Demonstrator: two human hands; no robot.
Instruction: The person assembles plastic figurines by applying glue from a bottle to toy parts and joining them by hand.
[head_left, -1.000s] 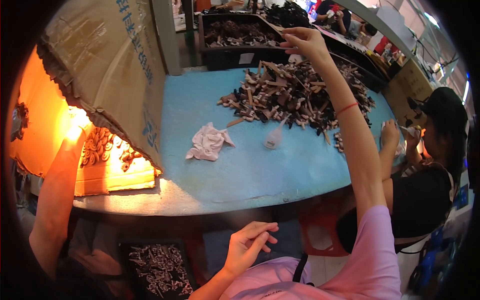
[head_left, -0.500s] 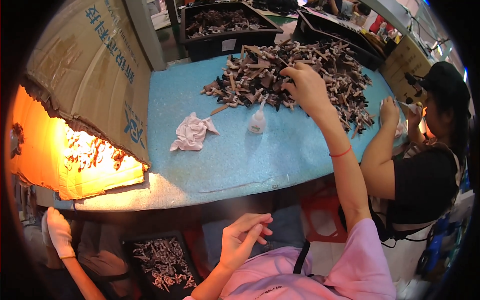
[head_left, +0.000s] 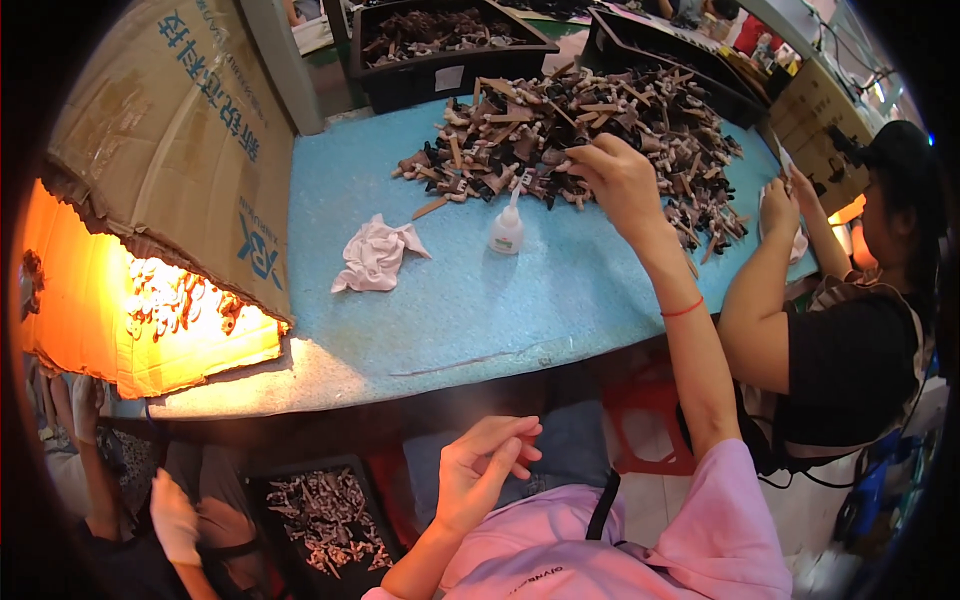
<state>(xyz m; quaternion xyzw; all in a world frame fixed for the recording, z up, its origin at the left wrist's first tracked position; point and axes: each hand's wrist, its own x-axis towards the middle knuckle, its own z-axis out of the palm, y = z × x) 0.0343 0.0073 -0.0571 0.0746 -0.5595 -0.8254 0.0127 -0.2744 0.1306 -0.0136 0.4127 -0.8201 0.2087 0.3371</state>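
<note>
My right hand (head_left: 622, 185) reaches over the front of a heap of small brown, black and pale figure-like parts (head_left: 500, 135), many with flat wooden sticks among them. Its thumb and index finger are drawn together at the heap; whatever is between them cannot be made out. My left hand (head_left: 487, 470) hovers above my lap, fingers loosely bent and thumb apart, with nothing visible in it. A small white squeeze bottle with a thin nozzle (head_left: 506, 232) stands upright at the heap's near edge. Left of it lies a crumpled pale pink cloth (head_left: 378, 256).
On the blue tabletop (head_left: 450, 320), a cardboard box (head_left: 170, 150) with orange-lit parts inside stands at left. Black bins (head_left: 480, 75) sit behind the heap. A tray of parts (head_left: 325, 520) is below the table. Co-workers are at right (head_left: 850, 340) and lower left, one gloved hand (head_left: 174, 518) showing.
My right hand has lowered slightly at the heap's front; my left hand has barely moved. The right co-worker's hands have risen. At lower left, the gloved hand has moved right and down.
</note>
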